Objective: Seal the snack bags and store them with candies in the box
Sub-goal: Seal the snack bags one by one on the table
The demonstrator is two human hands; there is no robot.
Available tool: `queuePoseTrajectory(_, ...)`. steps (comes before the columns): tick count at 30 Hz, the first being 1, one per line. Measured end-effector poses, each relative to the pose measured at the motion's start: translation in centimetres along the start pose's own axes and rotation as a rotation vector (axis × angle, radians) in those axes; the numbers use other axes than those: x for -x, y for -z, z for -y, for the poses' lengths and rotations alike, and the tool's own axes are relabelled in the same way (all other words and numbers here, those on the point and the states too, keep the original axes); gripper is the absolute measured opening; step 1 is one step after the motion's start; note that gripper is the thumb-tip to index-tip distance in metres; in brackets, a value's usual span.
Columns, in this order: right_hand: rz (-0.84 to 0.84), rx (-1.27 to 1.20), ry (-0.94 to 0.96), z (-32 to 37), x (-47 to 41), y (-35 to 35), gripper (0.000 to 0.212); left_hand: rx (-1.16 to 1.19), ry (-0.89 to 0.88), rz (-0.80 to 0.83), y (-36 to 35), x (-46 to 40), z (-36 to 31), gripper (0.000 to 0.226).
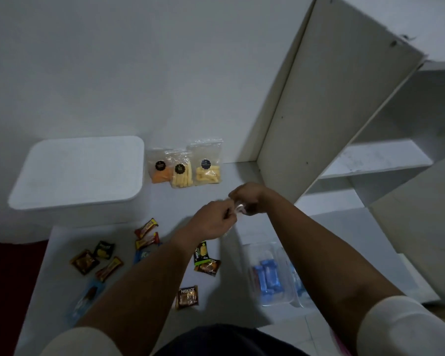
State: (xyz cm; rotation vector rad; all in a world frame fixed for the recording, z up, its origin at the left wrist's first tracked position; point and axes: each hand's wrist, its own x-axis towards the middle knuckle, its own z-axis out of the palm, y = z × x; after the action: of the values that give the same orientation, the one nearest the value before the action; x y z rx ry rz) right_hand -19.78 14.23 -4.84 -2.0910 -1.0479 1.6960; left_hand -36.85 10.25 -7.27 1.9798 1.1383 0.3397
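My left hand (213, 218) and my right hand (247, 197) meet above the white surface, both pinching a small clear snack bag (238, 209) between them; its contents are hidden by my fingers. Three more clear snack bags lean against the wall: an orange one (159, 170), one with pale sticks (181, 173) and one with yellow puffs (208, 168). Several wrapped candies (144, 235) lie scattered in front of me, some under my left forearm. A white box with its lid on (80, 170) stands at the left.
A clear plastic tray (270, 273) with blue wrapped bars lies under my right arm. A white shelf unit (370, 155) rises at the right, with its side panel (319, 98) close to my right hand. A dark red patch of floor (10, 278) shows at the left.
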Motion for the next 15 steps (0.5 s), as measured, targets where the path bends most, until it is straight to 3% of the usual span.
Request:
queuePoseTrajectory(5,-0.002,-0.400,0.238,-1.9,4.8,-4.1,0.047,0.186,0.066,-0.192,1.1,4.1,0.1,0.017)
queuePoseTrajectory(11,0.028,-0.423,0.429,-3.6,8.4,-8.9,0.015,0.313,0.160,-0.316,2.1,8.4,0.8,0.020)
queuePoseTrajectory(15,0.046,-0.457,0.452,-3.5,10.1,-10.6,0.020,0.331,0.167,-0.346,2.9,10.8,1.0,0.024)
